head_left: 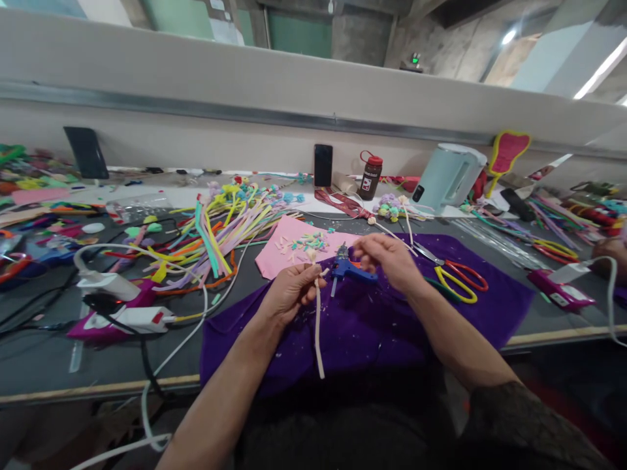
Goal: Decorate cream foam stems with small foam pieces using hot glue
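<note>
My left hand (292, 292) pinches a cream pipe cleaner (319, 333) between thumb and fingers. Its long end hangs down, and a small pale tuft shows at the top. My right hand (385, 258) hovers to the right with its fingers curled together; whatever they hold, if anything, is too small to make out. Between the hands a blue glue gun (360, 272) lies on a purple cloth (353, 346), with a clear glue stick poking out of it. Just beyond, short pastel pieces (308, 241) are scattered over a pink sheet (272, 258).
Scissors (460, 281) with red and yellow handles lie on the right. Loose pipe cleaners (230, 228) spread at left, near power strips (122, 316) and cables. A phone (322, 165), a red-lidded bottle (371, 176) and a kettle (448, 176) stand behind. Another person's hand (610, 254) shows far right.
</note>
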Motion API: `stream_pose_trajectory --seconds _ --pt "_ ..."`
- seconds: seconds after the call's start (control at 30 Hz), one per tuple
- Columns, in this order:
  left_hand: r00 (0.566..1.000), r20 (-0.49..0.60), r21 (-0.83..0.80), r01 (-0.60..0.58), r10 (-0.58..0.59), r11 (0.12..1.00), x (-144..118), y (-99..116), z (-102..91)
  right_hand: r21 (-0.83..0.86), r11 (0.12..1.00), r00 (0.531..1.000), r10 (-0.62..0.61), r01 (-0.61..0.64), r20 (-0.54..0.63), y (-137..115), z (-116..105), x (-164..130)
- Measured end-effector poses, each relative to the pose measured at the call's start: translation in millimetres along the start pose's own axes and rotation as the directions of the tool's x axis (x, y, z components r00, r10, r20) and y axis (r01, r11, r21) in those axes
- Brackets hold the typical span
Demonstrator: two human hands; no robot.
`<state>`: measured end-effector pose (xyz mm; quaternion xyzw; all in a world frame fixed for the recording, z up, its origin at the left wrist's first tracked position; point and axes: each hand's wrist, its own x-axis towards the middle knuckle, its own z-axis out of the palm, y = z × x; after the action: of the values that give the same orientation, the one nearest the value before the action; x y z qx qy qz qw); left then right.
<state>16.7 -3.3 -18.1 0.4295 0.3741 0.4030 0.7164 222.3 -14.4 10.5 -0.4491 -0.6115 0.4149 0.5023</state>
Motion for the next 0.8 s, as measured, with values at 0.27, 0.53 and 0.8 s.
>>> stream_pose_trajectory --seconds 0.27,0.53,0.8 --pt "0.997 0.073 0.024 -0.025 0.023 0.999 -5 2 3.3 -0.881 0.468 0.995 0.017 0.077 0.096 27 -46 -28" --pt "0.995 0.096 0.04 -0.004 0.0 0.999 -6 0 2.8 -0.947 0.279 0.976 0.102 0.16 0.195 34 -1 -1" --pt "0.993 0.117 -0.023 -0.029 0.032 0.999 -10 2 0.6 -0.817 0.574 0.983 0.114 0.052 0.143 36 -13 13"
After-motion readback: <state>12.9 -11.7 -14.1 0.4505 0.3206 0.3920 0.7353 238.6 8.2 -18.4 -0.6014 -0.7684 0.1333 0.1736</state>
